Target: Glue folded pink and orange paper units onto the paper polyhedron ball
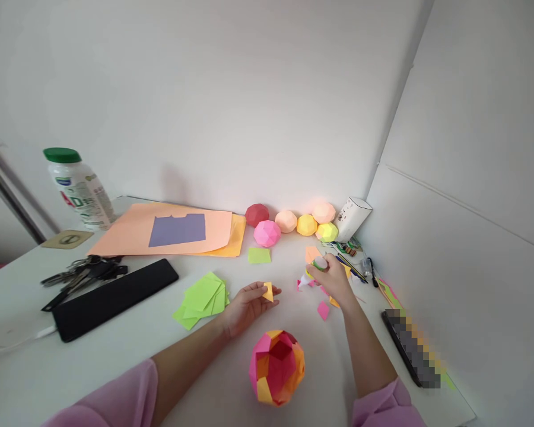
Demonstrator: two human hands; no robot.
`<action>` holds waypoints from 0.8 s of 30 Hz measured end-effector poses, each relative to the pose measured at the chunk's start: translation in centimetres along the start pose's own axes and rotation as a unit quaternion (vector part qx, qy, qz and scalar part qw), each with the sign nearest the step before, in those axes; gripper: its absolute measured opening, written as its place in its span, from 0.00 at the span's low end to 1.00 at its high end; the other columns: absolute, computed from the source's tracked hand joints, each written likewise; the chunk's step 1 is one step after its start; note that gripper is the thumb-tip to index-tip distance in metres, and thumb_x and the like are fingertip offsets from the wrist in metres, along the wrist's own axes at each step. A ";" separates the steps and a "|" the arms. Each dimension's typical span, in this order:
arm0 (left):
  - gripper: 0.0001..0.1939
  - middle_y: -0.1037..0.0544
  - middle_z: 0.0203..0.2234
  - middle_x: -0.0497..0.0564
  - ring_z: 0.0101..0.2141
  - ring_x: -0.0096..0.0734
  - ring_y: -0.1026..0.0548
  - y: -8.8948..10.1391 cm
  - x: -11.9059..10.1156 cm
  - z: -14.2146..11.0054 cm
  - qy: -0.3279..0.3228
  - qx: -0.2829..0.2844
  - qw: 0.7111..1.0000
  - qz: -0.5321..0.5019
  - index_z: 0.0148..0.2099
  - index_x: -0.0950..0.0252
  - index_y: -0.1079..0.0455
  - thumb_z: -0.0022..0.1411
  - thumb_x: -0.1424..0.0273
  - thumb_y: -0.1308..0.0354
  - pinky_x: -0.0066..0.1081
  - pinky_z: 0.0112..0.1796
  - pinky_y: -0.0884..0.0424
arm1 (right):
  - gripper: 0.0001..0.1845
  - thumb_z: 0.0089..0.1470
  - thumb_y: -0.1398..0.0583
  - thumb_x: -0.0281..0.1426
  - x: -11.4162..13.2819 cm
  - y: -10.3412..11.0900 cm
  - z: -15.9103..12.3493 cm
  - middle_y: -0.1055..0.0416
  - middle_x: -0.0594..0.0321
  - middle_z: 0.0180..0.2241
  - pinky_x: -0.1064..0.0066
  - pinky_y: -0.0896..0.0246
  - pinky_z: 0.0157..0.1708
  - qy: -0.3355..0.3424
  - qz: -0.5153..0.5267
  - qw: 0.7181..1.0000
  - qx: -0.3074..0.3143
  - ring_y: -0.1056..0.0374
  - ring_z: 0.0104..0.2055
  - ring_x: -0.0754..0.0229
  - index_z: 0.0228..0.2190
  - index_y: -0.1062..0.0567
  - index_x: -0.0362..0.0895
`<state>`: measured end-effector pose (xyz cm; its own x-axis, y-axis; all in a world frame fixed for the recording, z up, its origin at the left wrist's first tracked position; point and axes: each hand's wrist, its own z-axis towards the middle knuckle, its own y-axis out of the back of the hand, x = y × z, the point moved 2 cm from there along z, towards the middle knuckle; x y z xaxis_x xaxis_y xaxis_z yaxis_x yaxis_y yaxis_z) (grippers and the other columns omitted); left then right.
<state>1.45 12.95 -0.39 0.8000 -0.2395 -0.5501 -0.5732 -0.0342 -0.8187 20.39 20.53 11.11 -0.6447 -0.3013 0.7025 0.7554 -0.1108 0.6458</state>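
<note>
Between its thumb and fingers my left hand pinches a small folded yellow-orange paper piece. My right hand is closed around a small glue bottle, its white nozzle tilted down to the left, apart from the paper piece. Under and beside the bottle lie pink and orange folded paper pieces, one a pink piece. Nearer to me, a hollow pink and orange paper ball with an opening at its top sits on the white table.
Green paper squares are piled left of my left hand. Several finished paper balls line the wall. Farther left are orange sheets, a black power bank-like bar, keys and a white bottle. A phone lies right.
</note>
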 end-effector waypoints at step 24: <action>0.05 0.20 0.40 0.55 0.38 0.38 0.22 -0.6 -0.1 -0.8 0.022 -0.002 1.000 0.006 0.29 0.68 0.27 0.57 0.77 0.39 0.42 0.44 0.23 | 0.18 0.45 0.35 0.40 1.8 -2.5 -2.5 0.36 0.69 0.27 0.72 0.37 0.25 -0.013 0.181 0.968 0.174 0.36 0.29 0.62 0.26 0.38 0.46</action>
<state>1.51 12.24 0.28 0.7851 -0.2814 -0.5517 -0.5828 -0.0343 -0.8119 17.60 17.85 10.01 -0.3511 -0.2363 0.9060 0.8500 0.3254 0.4143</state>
